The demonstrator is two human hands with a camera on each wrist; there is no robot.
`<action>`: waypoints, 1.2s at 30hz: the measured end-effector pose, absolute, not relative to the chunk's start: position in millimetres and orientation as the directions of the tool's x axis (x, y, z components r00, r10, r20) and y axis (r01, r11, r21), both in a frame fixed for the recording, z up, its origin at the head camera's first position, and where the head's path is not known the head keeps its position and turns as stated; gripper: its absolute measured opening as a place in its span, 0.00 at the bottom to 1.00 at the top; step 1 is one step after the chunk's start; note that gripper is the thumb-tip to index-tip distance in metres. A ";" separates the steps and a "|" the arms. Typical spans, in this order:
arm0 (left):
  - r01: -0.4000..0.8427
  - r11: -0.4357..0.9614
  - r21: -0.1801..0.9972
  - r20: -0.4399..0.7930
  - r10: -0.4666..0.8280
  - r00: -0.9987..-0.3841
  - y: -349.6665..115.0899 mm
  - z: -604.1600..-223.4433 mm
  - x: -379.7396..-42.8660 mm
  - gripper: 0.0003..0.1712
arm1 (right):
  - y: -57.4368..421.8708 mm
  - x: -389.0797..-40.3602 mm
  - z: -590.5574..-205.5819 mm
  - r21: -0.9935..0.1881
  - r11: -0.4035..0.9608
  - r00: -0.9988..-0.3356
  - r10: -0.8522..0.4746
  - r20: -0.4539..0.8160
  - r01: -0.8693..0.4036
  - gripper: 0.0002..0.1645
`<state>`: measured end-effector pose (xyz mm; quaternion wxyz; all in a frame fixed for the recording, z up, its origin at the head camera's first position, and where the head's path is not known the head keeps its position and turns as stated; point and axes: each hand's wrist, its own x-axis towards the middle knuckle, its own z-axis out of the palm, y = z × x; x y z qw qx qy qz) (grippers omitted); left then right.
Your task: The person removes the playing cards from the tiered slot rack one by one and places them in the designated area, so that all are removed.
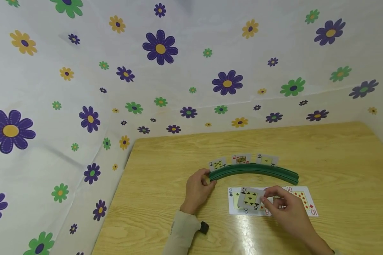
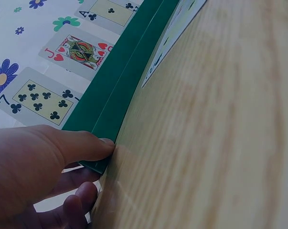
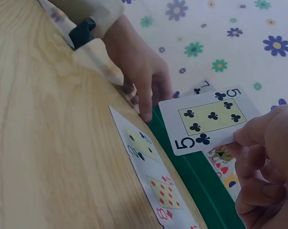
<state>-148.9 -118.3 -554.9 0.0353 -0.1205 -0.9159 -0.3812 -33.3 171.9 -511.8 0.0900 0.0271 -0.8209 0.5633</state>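
Observation:
A curved green card holder (image 1: pixel 255 169) stands on the table with a seven of clubs (image 2: pixel 38 98), a jack of hearts (image 2: pixel 79 51) and an ace of clubs (image 1: pixel 267 160) upright in it. My left hand (image 1: pixel 198 189) grips its left end, thumb in front and fingers behind. Between thumb and fingertips, my right hand (image 1: pixel 288 212) pinches a five of clubs (image 3: pixel 208 117), face showing. That card is held above a row of face-up cards, which includes a two of spades (image 3: pixel 139 145), an eight of diamonds (image 3: pixel 164 193) and a ten of diamonds (image 1: pixel 301 198). My right hand partly covers this row.
The wooden table (image 1: pixel 156 184) carries the holder and the row of cards in front of it. White flower-patterned sheeting (image 1: pixel 191 71) rises behind the table and along its sides. A dark wristband piece (image 1: pixel 204 227) sits at my left cuff.

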 end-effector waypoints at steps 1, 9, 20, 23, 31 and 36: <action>0.247 0.682 0.689 0.155 0.194 -0.969 -118.4 -555.3 -149.1 0.19 | 169.2 -32.5 -511.9 -0.918 0.369 -0.983 0.047 0.177 -0.147 0.11; 0.248 0.692 0.678 0.157 0.193 -0.969 -118.4 -554.0 -149.7 0.19 | 152.8 -26.7 -516.1 -0.919 0.387 -0.997 -0.001 0.083 -0.077 0.10; 0.257 0.688 0.678 0.168 0.196 -0.966 -117.4 -550.1 -147.4 0.18 | 146.9 -21.4 -526.9 -0.879 0.475 -0.993 -0.119 -0.009 -0.049 0.10; 0.256 0.690 0.677 0.167 0.195 -0.967 -117.3 -550.4 -147.5 0.18 | 145.8 -19.9 -528.4 -0.871 0.491 -0.992 -0.121 -0.035 -0.029 0.15; 0.250 0.695 0.674 0.162 0.191 -0.968 -117.4 -552.3 -148.1 0.19 | 145.0 -17.1 -532.1 -0.851 0.524 -0.986 -0.159 -0.054 -0.038 0.21; 0.250 0.700 0.669 0.164 0.189 -0.968 -117.8 -552.7 -148.6 0.20 | 142.8 -15.6 -532.1 -0.823 0.568 -0.981 -0.144 -0.129 0.025 0.20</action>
